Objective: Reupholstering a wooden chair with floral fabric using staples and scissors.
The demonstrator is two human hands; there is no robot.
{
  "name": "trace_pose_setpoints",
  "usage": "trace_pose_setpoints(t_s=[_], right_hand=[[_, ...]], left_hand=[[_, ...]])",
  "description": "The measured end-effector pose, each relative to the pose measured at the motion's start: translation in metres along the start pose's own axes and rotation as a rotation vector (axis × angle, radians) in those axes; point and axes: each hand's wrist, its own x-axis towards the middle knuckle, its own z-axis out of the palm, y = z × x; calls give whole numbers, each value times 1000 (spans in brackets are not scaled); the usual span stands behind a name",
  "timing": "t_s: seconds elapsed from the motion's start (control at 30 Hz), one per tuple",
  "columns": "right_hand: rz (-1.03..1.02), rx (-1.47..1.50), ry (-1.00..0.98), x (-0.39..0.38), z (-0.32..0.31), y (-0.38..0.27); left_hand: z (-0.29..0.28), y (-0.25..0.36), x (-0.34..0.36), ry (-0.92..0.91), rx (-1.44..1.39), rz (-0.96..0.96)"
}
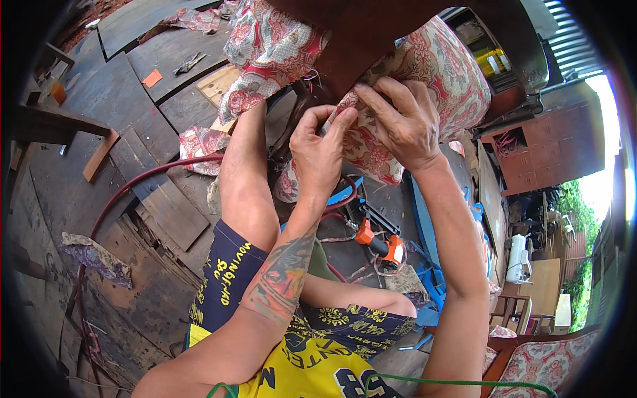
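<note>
Red-and-cream floral fabric [434, 73] covers an upholstered piece of furniture with a dark wooden frame [352, 46] in front of me. My left hand [317, 149] pinches the rolled edge of this fabric between thumb and forefinger, just below the wood. Close beside it, my right hand [405, 123] is bent over the same edge, its fingertips pressing the fabric where it meets the frame. A loose flap of the fabric [272, 50] hangs to the left, over my shin. On the floor below my hands lies an orange-and-black staple gun [381, 242].
A dark red hose [126, 189] curves across the wooden boards [159, 205] at left. Fabric scraps [96, 259] lie about. Blue strapping [424, 225] is right of the staple gun. A brown cabinet [551, 139] and a floral-cushioned chair [544, 365] stand at right. A green cord [458, 381] crosses the bottom.
</note>
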Motion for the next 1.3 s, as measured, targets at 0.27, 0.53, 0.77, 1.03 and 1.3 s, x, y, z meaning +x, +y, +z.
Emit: trace_pose_setpoints(t_s=[0.27, 0.53, 0.77, 1.03, 1.3], right_hand=[[4, -2, 9, 0, 2, 0], [18, -14, 21, -2, 3, -3], [61, -67, 156, -4, 16, -14], [175, -62, 261, -3, 30, -27], [242, -25, 252, -3, 28, -29]], left_hand=[[-8, -1, 4, -99, -146, -74], [-5, 3, 6, -70, -256, -85], [-13, -8, 12, -135, -246, -277], [-9, -3, 13, -67, -197, -257], [-1, 1, 8, -52, -215, -111]])
